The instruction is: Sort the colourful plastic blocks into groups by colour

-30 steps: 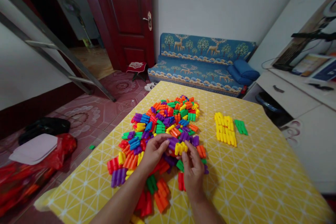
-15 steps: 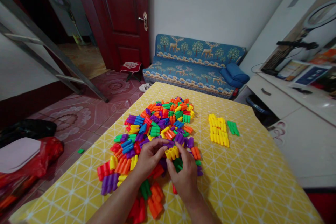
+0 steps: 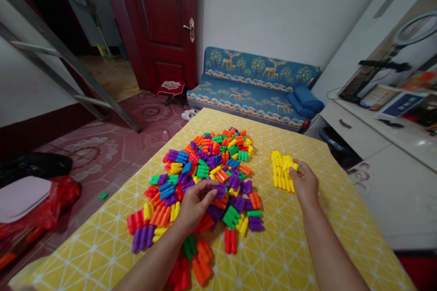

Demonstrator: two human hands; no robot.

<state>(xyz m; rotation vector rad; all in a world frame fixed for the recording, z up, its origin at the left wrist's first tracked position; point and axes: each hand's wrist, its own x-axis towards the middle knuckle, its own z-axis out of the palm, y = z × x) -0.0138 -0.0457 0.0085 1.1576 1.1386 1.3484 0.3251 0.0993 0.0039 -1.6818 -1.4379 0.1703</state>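
Note:
My left hand [image 3: 196,202] is over a mixed pile of plastic bullet-shaped building blocks [image 3: 201,170] in purple, orange, green, red, blue and yellow. Its thumb and fingers are closed on a purple block [image 3: 219,189]. To the right, my right hand [image 3: 305,183] pinches a yellow block [image 3: 292,167] at the right side of a neat group of yellow blocks [image 3: 282,176]. Whether that block touches the group I cannot tell. Behind my right fingers a green block [image 3: 300,167] is mostly hidden.
A yellow patterned cloth [image 3: 287,245] covers the table. Beyond its far edge stands a blue sofa [image 3: 246,86]; a white cabinet [image 3: 385,177] is on the right. A metal ladder [image 3: 82,72] leans at the left, and a green block [image 3: 103,195] lies on the floor.
My right hand has moved right with the yellow block, from beside my left hand to the yellow group. My left hand stays over the pile, nearly unmoved.

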